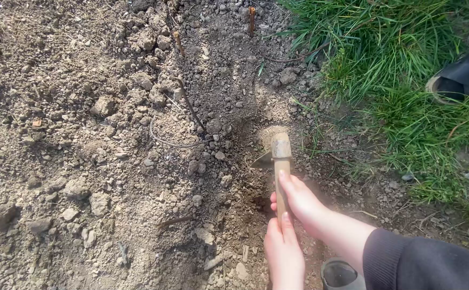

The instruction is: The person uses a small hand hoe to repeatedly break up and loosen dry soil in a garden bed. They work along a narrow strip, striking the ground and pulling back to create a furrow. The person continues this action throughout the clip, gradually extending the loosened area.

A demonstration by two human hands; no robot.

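Note:
A short hoe with a wooden handle [281,172] stands in dry, lumpy soil [84,161]; its metal blade [263,160] is dug into the dirt. My right hand [301,203], in a dark sleeve, is wrapped around the handle from the right. My left hand [282,252] grips the same handle just below it, near the bottom edge. The lower end of the handle is hidden between the two hands.
Thin cut stems [252,19] [179,43] stick up in a row in the soil, and a bent twig [191,110] lies left of the blade. Grass [406,80] borders the right. A dark shoe [457,80] rests there; a boot tip [339,274] shows below.

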